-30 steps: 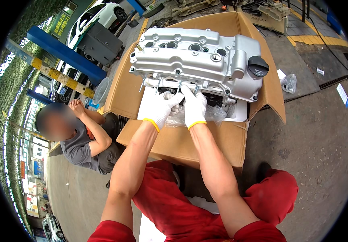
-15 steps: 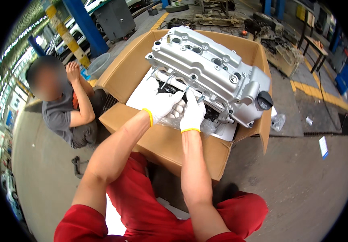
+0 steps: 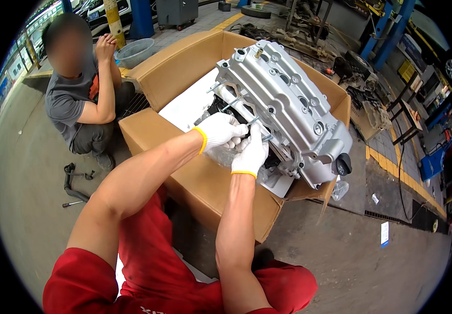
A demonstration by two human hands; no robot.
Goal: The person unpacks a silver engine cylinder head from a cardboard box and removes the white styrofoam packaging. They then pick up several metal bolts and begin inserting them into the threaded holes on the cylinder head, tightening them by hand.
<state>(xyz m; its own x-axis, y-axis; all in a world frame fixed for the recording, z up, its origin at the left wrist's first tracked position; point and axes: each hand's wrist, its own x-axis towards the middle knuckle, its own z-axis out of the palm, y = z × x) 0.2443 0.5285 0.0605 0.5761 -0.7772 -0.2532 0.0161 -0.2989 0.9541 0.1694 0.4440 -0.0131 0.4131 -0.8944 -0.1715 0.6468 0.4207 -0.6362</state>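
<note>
A silver engine (image 3: 287, 97) with a black oil filler cap (image 3: 344, 164) rests in an open cardboard box (image 3: 176, 72). Thin metal studs (image 3: 230, 103) jut from its near side. My left hand (image 3: 219, 131), in a white knit glove with a yellow cuff, is closed in a pinch beside one stud. Close against it, my right hand (image 3: 251, 153), gloved alike, has its fingers closed at the same spot, just below that stud's end. Whatever lies between the fingertips is hidden. Crumpled clear plastic (image 3: 224, 156) lies under my hands.
A person (image 3: 82, 86) squats left of the box with hands clasped. A grey tub (image 3: 135, 52) stands behind them, and a black metal part (image 3: 74, 180) lies on the floor. Dismantled parts (image 3: 359, 94) and a small table (image 3: 409, 118) are at the right.
The view has shifted, so the engine and box appear turned and the squatting person sits higher. Both hands remain together at the studs, with little change in their grip.
</note>
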